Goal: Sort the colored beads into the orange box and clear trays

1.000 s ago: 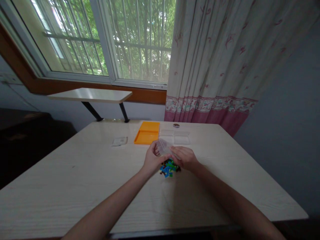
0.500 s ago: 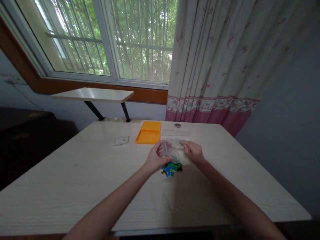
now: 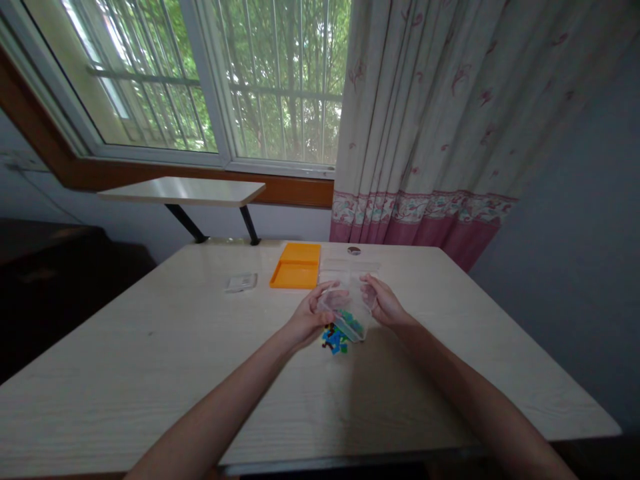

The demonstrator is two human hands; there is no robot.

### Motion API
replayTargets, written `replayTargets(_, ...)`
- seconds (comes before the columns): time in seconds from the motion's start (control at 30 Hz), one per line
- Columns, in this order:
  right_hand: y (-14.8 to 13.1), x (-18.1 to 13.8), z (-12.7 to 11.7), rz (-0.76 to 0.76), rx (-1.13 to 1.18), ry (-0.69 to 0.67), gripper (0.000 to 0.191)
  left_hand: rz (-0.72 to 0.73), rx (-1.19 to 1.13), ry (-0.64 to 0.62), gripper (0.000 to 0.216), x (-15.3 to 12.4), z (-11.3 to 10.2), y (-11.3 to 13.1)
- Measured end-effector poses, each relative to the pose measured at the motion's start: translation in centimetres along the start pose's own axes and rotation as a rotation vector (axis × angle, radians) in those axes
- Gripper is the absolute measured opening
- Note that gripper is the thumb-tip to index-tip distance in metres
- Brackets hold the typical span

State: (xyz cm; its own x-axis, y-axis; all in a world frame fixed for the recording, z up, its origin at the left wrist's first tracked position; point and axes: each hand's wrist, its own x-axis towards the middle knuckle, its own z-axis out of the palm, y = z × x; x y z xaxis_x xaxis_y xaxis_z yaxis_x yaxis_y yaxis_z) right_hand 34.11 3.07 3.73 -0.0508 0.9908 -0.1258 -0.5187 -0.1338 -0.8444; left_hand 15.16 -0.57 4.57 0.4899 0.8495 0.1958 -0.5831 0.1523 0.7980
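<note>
Between my hands hangs a clear plastic bag, tilted over a small heap of blue, green, yellow and dark pieces on the table. My left hand grips the bag's left side, thumb in front and fingers behind. On the other side, my right hand has its fingers closed on the bag's upper right part. Green and blue pieces show through the lower plastic; whether they lie inside the bag or behind it, I cannot tell.
An open orange case lies behind my left hand. Left of it is a small clear packet. Clear plastic trays and a round dark-and-white disc sit toward the back edge. A raised shelf stands at the back left of the pale table.
My right hand has shifted its grip on the bag, its fingers now spread along the side. The bag has swung lower and opened out, covering the right part of the heap.
</note>
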Motion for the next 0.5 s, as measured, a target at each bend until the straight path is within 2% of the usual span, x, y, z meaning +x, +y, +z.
replayTargets(0.1, -0.4, 0.1, -0.4, -0.049, -0.007, -0.002, 0.023, 0.011, 0.036, 0.002, 0.069, 0.2, -0.4, -0.4)
replayTargets(0.23, -0.9, 0.5, -1.0, -0.166, -0.116, -0.029, 0.025, 0.028, 0.127, 0.007, 0.078, 0.3, -0.8, -1.0)
replayTargets(0.33, -1.1, 0.9, -1.4, -0.227, -0.214, -0.036, 0.029, 0.028, 0.193, 0.022, 0.073, 0.3, -1.0, -1.3)
replayTargets(0.43, -1.3, 1.4, -1.9, -0.291, -0.352, -0.041, 0.041, 0.041, 0.268, 0.060, 0.069, 0.5, -1.2, -1.2)
replayTargets(0.5, -1.4, 1.7, -2.3, -0.394, -0.522, -0.016, 0.047, 0.061, 0.335, 0.125, 0.067, 0.8, -1.6, -0.8)
